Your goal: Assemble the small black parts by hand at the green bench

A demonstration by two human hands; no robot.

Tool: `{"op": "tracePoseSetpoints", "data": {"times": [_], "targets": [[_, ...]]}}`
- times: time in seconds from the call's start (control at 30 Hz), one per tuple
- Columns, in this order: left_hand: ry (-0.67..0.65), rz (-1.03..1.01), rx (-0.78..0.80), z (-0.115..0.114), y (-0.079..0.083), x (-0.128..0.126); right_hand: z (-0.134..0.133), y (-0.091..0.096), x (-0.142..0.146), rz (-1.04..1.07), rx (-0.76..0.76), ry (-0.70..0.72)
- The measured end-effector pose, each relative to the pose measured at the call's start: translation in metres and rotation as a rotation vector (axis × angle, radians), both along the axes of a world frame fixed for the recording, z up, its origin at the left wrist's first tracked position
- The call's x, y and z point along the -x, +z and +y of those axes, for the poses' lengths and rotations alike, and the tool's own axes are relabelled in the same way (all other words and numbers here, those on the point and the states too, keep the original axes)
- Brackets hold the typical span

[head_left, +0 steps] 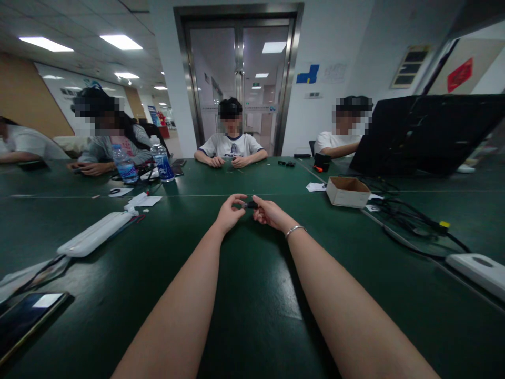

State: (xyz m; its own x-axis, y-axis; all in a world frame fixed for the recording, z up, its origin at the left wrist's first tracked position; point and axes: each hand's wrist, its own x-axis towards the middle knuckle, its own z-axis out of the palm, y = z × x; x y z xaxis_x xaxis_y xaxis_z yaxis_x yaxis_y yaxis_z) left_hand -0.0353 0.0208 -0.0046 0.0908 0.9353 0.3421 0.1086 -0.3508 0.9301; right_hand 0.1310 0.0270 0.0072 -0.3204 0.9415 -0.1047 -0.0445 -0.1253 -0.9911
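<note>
Both my arms reach out over the dark green table (252, 295). My left hand (230, 211) and my right hand (268, 212) meet above the table's middle, fingers curled. Between their fingertips they pinch a small black object (248, 205), too small to name. A thin silver bracelet (295, 230) circles my right wrist.
A white power strip (94, 234) lies at the left, a phone (23, 321) at the near left edge. An open cardboard box (347, 191), black cables (414, 223) and a laptop (426, 134) stand at the right. Water bottles (162, 163) and several seated people are across the table.
</note>
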Motion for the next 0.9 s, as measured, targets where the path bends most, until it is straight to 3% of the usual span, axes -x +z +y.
{"op": "tracePoseSetpoints", "data": {"times": [0.17,0.53,0.9], "targets": [[0.003,-0.027,0.143,0.0043,-0.0006,-0.0023,0.0002,-0.0013,-0.0006,0.026,0.010,0.011],[-0.041,-0.048,0.095,-0.0012,0.0047,-0.0003,-0.0028,0.0011,-0.0007,0.065,0.015,0.019],[0.001,-0.068,0.061,-0.0003,0.0024,-0.0012,-0.0037,0.0019,-0.0003,0.071,0.002,0.021]]}}
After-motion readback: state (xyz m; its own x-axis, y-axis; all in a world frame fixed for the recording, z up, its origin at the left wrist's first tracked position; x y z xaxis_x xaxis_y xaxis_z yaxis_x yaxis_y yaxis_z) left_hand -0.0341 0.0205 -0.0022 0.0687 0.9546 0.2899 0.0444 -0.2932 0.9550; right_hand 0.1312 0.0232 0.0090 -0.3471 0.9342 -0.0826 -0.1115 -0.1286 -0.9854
